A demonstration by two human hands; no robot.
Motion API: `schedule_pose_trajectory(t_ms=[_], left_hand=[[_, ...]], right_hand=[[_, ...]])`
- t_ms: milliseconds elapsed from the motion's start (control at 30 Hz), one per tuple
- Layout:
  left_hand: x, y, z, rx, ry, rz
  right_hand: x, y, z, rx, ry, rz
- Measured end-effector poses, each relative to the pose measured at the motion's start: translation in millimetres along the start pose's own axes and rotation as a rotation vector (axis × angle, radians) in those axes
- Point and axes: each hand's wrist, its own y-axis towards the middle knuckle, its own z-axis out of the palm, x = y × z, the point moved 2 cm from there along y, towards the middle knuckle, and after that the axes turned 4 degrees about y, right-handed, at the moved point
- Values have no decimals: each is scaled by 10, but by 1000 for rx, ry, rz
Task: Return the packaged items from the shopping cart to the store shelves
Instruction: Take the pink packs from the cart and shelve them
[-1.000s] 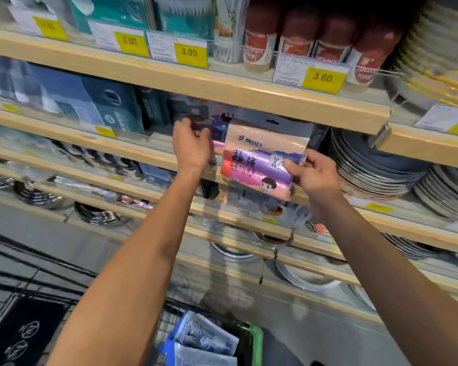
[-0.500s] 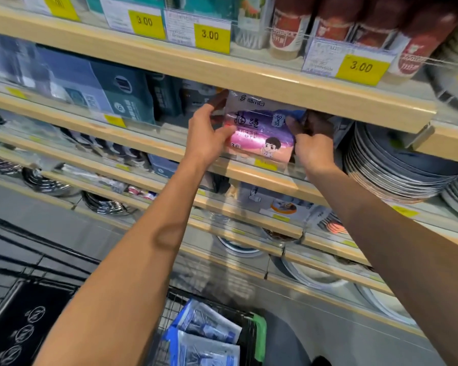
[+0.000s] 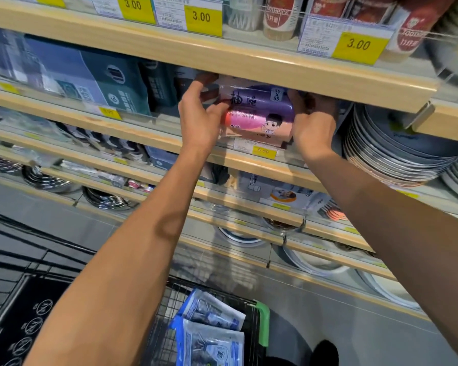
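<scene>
Purple and pink rolls show through the clear pack of bin bags [image 3: 259,114], which stands at the front edge of the second wooden shelf [image 3: 154,138], its top tucked under the shelf above [image 3: 249,67]. The left hand [image 3: 200,120] grips the pack's left side, thumb curled onto its face and fingers reaching behind. The right hand [image 3: 312,125] holds the right side with its fingers bent round the edge. A yellow price tag [image 3: 264,151] sits on the shelf lip just beneath the pack. Blue-grey boxes [image 3: 111,85] fill the shelf to the left; a stack of metal plates [image 3: 391,154] stands just right of the right hand. Below, at the bottom edge, the wire shopping cart [image 3: 249,328] holds two blue-and-white packets [image 3: 209,336].
</scene>
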Motion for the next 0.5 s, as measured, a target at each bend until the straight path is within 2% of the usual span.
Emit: schedule_pose_trajectory(t_ms=[67, 133, 267, 367, 500], left_hand=[[6, -27, -15, -37, -17, 5], [46, -32, 7, -43, 32, -2], [195, -97, 85, 71, 315, -22], [244, -144, 86, 70, 511, 1], [310, -124, 51, 138, 612, -22]], right_hand=[[99, 3, -33, 120, -108, 85], [150, -28, -32, 169, -163, 92], [-21, -151, -5, 46, 102, 18], [-158, -283, 44, 78, 49, 40], [-165, -389, 83, 68, 34, 77]])
